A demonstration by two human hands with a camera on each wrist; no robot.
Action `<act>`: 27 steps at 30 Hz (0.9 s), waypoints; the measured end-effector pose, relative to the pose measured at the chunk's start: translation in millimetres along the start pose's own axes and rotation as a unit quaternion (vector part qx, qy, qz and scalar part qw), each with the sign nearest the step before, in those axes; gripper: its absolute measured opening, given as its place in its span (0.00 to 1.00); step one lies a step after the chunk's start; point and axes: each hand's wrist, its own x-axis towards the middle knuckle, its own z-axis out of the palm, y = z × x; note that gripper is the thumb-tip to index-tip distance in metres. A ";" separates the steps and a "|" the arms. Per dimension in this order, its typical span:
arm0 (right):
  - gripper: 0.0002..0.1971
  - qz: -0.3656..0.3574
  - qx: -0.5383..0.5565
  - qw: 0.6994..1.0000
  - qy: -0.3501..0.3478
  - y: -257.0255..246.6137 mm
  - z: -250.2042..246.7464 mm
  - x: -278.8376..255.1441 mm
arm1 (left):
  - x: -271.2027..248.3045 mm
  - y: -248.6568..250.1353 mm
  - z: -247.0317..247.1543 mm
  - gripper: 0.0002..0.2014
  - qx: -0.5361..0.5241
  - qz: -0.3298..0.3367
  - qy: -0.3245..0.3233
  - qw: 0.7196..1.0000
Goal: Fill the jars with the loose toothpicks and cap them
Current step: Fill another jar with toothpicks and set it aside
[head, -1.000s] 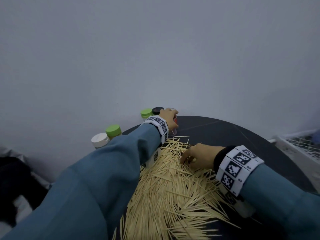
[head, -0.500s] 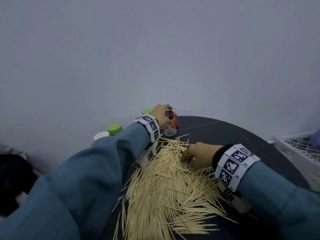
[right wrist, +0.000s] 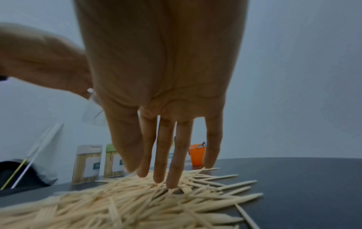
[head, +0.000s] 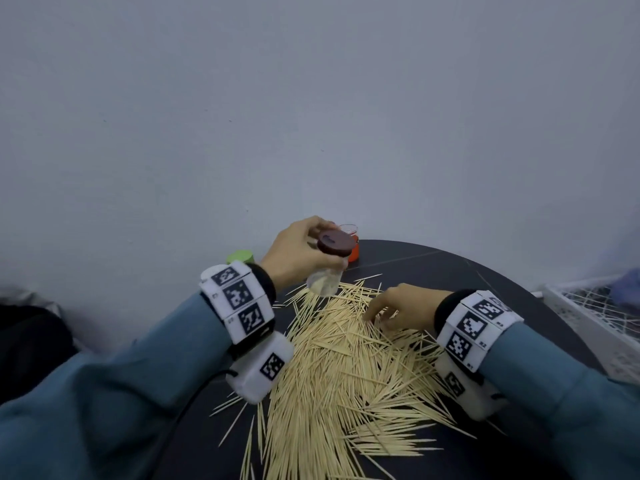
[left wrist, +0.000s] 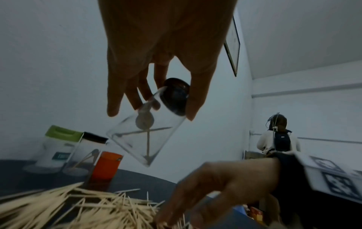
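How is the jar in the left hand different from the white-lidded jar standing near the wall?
The held jar has a dark lid, is tilted in the air in the left hand, and holds only a few toothpicks. The white-lidded jar stands upright on the table, packed full, with a label. Both are clear and capped.

I see toothpick pile point(head: 343, 362) covering table point(head: 502, 306) centre, both wrists over it. Jars block far-left rim: orange cap point(head: 353, 252), green cap point(head: 239, 257). Bare table to the right up to white rack point(head: 595, 320).
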 end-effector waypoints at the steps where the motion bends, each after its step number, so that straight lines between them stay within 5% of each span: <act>1: 0.17 -0.005 0.005 1.000 0.004 0.9 -0.8 0.7 | -6.9 -3.8 0.7 0.26 -0.010 0.000 -0.002 1.000; 6: 0.13 -0.035 0.086 0.991 0.101 4.0 -9.0 1.4 | -31.5 -22.9 10.1 0.31 -0.028 0.003 0.005 1.000; 9: 0.19 -0.048 0.265 0.946 0.179 -1.7 -13.4 -2.8 | -35.1 -33.3 18.3 0.27 -0.040 -0.007 0.010 0.999; 12: 0.26 -0.071 0.352 0.918 0.168 -10.2 -14.2 -6.8 | -35.5 -35.7 24.6 0.26 -0.047 -0.002 0.015 0.999; 16: 0.28 -0.073 0.291 0.935 0.192 -15.3 -8.4 -2.5 | -34.5 -33.7 30.1 0.24 -0.064 0.016 0.012 0.998; 27: 0.18 -0.108 0.295 0.916 0.250 -12.4 -8.7 0.7 | -31.1 -39.7 32.9 0.18 -0.125 0.039 -0.011 0.991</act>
